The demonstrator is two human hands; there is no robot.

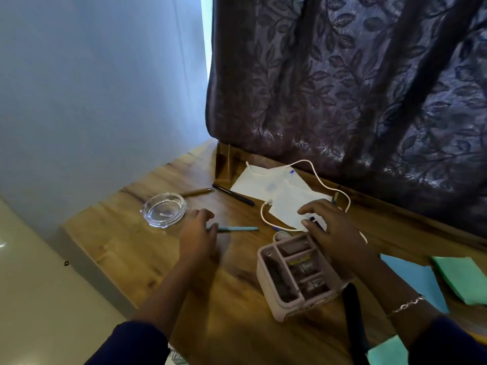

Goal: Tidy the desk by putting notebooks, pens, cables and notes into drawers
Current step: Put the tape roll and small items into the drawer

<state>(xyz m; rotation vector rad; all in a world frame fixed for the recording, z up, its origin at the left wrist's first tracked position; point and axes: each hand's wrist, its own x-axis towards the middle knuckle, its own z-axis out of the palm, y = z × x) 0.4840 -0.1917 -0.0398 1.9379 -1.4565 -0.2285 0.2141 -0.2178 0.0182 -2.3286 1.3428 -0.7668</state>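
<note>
Desk [147, 246]: glass ashtray [163, 210] near left hand [197, 233]; right hand [332, 227] perhaps pinching pen [315, 221].

Desk [118, 248] lies open front-left; ashtray [163, 210], organizer [295, 277] and curtain [342, 101] hem the rest.

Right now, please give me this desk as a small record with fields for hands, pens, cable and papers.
left hand: fingertips at the teal pen's end; grip unclear
right hand: on the white papers, seems to pinch a dark pen
loose pens: brown pen, black pen, beyond the hands
white cable: looped over the white papers
pink organizer: on the desk, beside the right hand
glass ashtray: left of the teal pen
right edge: blue sheet, green sheet
</note>
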